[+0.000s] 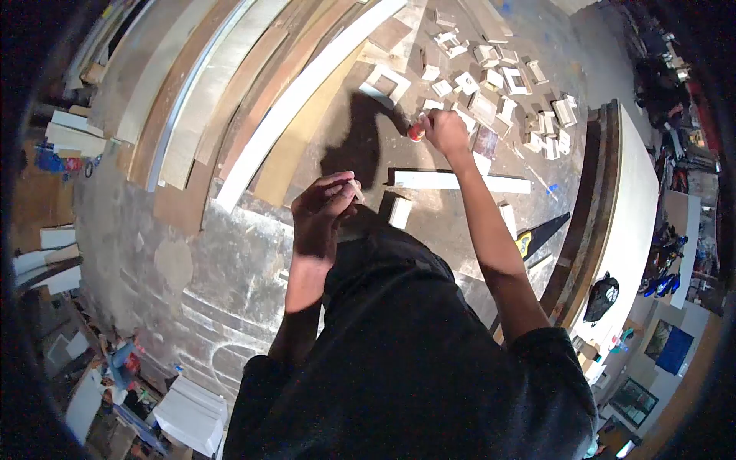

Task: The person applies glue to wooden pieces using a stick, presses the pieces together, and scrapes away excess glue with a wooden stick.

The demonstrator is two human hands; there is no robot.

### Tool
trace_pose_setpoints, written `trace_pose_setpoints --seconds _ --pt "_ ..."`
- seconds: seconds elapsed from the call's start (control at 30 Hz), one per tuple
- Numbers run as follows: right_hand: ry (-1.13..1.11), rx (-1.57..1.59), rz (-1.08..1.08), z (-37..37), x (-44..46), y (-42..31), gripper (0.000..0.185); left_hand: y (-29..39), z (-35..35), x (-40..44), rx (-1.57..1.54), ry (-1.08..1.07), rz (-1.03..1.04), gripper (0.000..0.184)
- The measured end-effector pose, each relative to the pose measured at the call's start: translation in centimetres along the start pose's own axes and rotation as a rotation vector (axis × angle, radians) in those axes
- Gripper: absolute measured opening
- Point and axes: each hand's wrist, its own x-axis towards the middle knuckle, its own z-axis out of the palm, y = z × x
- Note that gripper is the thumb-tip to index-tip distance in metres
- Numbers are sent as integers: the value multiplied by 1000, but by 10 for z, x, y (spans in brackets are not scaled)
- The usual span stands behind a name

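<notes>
My left hand (318,211) is closed, its fingers and thumb pinching a small wooden piece (356,190) close to my body. Farther forward, my right hand (448,134) grips a small red-and-white object (416,131) that could be a bottle; most of it is hidden by the fingers. Just beyond that hand lie several small wooden blocks and frames (483,107). A long pale wood strip (437,180) rests across the worktop below my right hand, and a short wood block (399,212) sits near my body.
Long boards (268,138) lie side by side at the left of the worktop (230,268). A handsaw (540,236) with a yellow-and-black handle is right of my right forearm. Along the right stands a large pale panel (629,207) with a black item (602,297) on it.
</notes>
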Motion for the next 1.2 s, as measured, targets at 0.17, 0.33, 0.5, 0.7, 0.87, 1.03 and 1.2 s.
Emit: trace_pose_setpoints --seconds 0.17,0.33,0.5,0.7,0.87,1.03,1.2 --pt "12 -5 7 -3 -7 2 26 8 2 -1 29 5 16 29" --pt "-73 -184 -161 9 -13 7 15 10 -6 -6 56 34 58 26" --pt "-71 -177 -128 5 -11 18 12 8 -27 -8 39 56 126 23" --pt "19 -77 -88 2 -14 18 11 4 -41 -11 10 91 152 21" --pt "95 -14 -69 -3 -25 24 15 3 -40 -19 66 44 169 20" --pt "239 117 39 -20 -45 42 20 5 -36 -22 11 28 129 21" --pt "254 1005 331 -100 -96 21 21 10 -26 -26 -45 -6 142 23"
